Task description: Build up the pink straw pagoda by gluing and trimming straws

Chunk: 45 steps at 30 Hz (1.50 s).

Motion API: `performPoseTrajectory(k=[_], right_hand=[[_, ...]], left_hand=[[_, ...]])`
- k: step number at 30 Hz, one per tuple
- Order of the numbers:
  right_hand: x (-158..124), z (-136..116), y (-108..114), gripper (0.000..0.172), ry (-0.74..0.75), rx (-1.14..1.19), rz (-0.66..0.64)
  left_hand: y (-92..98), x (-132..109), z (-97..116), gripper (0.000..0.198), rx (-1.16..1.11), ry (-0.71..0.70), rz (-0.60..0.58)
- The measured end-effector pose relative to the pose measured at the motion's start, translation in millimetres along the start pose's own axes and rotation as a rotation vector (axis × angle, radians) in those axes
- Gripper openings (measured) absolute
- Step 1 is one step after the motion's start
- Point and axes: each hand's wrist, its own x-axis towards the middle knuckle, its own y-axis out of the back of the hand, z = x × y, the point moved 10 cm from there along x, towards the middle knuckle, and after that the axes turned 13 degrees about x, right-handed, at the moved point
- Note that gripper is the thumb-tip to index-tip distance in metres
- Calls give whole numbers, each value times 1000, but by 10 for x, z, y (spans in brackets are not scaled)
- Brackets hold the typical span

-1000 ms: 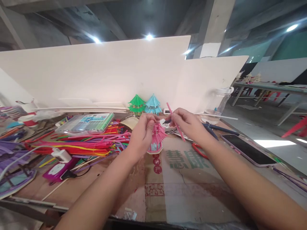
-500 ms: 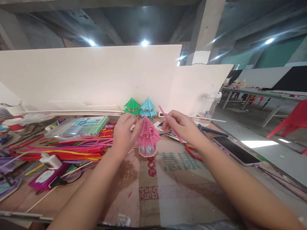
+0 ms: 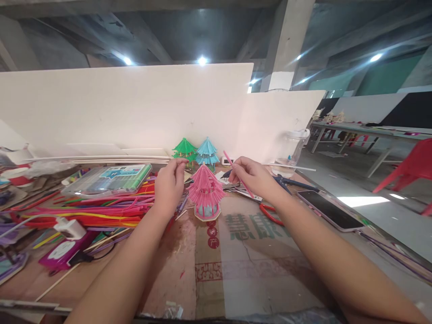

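A small pink pagoda model [image 3: 206, 184] with a tiered roof of pipe cleaners stands upright on the cardboard between my hands. My right hand [image 3: 251, 173], to its right, pinches a pink pipe cleaner [image 3: 227, 156] that slants up to the left. On the other side, my left hand [image 3: 169, 185] is apart from the model, its fingertips pressed together. Whatever those fingers hold, if anything, is too small to make out. Behind the pink model stand a green pagoda model [image 3: 184, 148] and a light blue pagoda model [image 3: 207, 150].
Bundled pipe cleaners [image 3: 101, 215] and a plastic case of markers [image 3: 111, 179] lie to the left, with a purple power strip [image 3: 64, 252] nearer. On the right are red-handled scissors [image 3: 270, 214], dark-handled pliers [image 3: 293, 182], a phone [image 3: 329, 210] and a clear plastic jar [image 3: 292, 150].
My left hand has drawn away from the pink pagoda model, to the left, and its fingers have come together. My right hand still holds the pipe cleaner in about the same place.
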Motion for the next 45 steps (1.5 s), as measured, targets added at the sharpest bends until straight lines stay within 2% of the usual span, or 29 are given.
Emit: performPoseTrajectory(k=[3, 9, 15, 18, 21, 24, 27, 38, 45], right_hand=[[-8, 4, -18, 21, -15, -6, -9], [-30, 37, -135, 24, -50, -125, -47], [-50, 28, -253, 27, -5, -217, -86], [-58, 57, -312, 25, 18, -211, -104], [-76, 54, -360, 23, 40, -205, -105], [-112, -15, -405, 25, 51, -230, -104], [-150, -110, -432, 23, 55, -269, -91], [-135, -120, -418, 16, 76, -308, -68], [-157, -116, -516, 17, 77, -318, -101]], left_hand=[[-77, -5, -75, 26, 53, 52, -53], [-174, -29, 130, 29, 9, -199, -26], [-466, -135, 243, 43, -227, -223, -279], [-531, -182, 299, 47, -338, -212, -337], [-481, -165, 286, 44, -393, -136, -309], [-366, -123, 231, 33, -399, -26, -244], [-298, -103, 212, 24, -372, 24, -217], [-335, -101, 137, 22, -344, 58, -209], [-224, -95, 249, 18, -322, -85, -113]])
